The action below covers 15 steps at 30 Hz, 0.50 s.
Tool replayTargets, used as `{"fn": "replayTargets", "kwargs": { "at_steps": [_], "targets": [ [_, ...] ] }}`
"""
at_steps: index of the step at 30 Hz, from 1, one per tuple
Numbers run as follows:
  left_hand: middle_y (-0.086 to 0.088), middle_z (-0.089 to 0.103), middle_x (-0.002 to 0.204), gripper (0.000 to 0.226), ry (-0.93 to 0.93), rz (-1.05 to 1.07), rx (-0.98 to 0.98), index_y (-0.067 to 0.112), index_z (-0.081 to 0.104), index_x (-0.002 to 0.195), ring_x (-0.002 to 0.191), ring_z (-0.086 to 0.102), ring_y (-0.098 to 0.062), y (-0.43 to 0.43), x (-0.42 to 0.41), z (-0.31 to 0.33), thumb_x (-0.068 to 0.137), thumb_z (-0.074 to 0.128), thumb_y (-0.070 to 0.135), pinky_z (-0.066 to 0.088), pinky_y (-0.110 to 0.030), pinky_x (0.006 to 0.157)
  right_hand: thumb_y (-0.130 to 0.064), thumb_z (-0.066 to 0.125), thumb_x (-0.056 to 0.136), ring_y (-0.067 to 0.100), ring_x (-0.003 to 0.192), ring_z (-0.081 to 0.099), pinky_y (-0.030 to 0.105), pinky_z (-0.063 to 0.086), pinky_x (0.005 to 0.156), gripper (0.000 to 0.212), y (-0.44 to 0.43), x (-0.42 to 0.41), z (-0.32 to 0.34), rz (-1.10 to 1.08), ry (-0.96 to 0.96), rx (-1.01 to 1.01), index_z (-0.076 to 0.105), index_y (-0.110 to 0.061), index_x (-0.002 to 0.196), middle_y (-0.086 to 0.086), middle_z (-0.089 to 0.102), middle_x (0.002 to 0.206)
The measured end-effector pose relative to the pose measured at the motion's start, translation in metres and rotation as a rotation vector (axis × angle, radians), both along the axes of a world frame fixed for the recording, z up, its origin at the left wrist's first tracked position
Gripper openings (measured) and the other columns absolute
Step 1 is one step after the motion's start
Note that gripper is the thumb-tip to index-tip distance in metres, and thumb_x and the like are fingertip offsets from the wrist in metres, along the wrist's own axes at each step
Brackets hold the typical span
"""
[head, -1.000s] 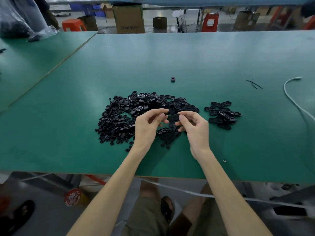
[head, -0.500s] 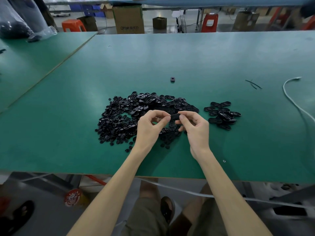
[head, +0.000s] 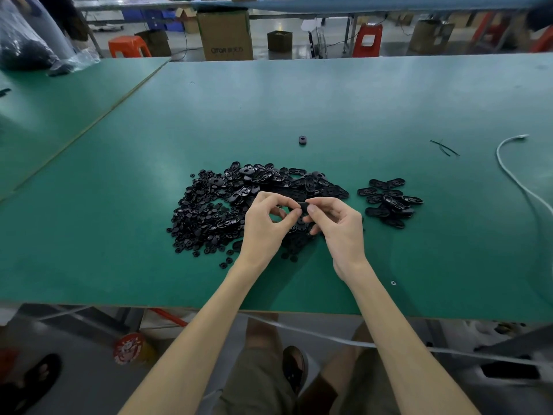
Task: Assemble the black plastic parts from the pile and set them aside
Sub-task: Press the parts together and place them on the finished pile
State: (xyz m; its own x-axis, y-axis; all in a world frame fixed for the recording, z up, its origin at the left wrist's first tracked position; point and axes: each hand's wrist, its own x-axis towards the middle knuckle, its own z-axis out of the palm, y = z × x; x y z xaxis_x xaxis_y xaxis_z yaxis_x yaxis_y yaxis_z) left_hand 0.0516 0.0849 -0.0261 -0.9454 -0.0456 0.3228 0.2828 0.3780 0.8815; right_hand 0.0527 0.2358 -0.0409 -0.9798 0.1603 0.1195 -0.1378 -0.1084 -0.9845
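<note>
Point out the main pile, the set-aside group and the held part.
main pile [head: 203,217], head view, its left bulk.
set-aside group [head: 389,202], head view, its middle.
held part [head: 303,206], head view, its exposed top edge.

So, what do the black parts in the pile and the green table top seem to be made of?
Pile of black parts: probably moulded plastic, semi-glossy; small highlights glint on the oval faces. Table top: apparently a board under a matte green covering; it shows only soft, broad reflections, and a pale brown edge runs along the front.
</note>
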Motion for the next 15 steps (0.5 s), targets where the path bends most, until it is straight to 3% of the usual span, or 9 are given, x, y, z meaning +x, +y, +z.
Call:
{"fn": "replayTargets", "kwargs": {
  "at_steps": [8, 15],
  "targets": [
    [0.000, 0.066, 0.102, 0.010, -0.012, 0.028, 0.005, 0.017, 0.071, 0.093, 0.079, 0.062, -0.003, -0.0002, -0.0006, -0.0010, 0.089, 0.080, 0.014, 0.043, -0.010, 0.070, -0.002, 0.071, 0.096, 0.020, 0.077, 0.075, 0.026, 0.057, 0.063, 0.012, 0.0001, -0.0006, -0.0020, 0.004, -0.005, 0.003, 0.077, -0.009, 0.103, 0.005, 0.079, 0.086],
    [-0.001, 0.069, 0.102, 0.013, -0.057, -0.033, 0.109, 0.020, 0.071, 0.102, 0.087, 0.067, -0.025, -0.0039, -0.0030, -0.0035, 0.092, 0.078, 0.015, 0.053, -0.027, 0.074, -0.004, 0.071, 0.097, 0.020, 0.072, 0.073, 0.028, 0.056, 0.063, 0.011, 0.0005, -0.0019, -0.0034, 0.013, -0.017, 0.002, 0.077, -0.010, 0.103, 0.007, 0.079, 0.082]
  ]
}}
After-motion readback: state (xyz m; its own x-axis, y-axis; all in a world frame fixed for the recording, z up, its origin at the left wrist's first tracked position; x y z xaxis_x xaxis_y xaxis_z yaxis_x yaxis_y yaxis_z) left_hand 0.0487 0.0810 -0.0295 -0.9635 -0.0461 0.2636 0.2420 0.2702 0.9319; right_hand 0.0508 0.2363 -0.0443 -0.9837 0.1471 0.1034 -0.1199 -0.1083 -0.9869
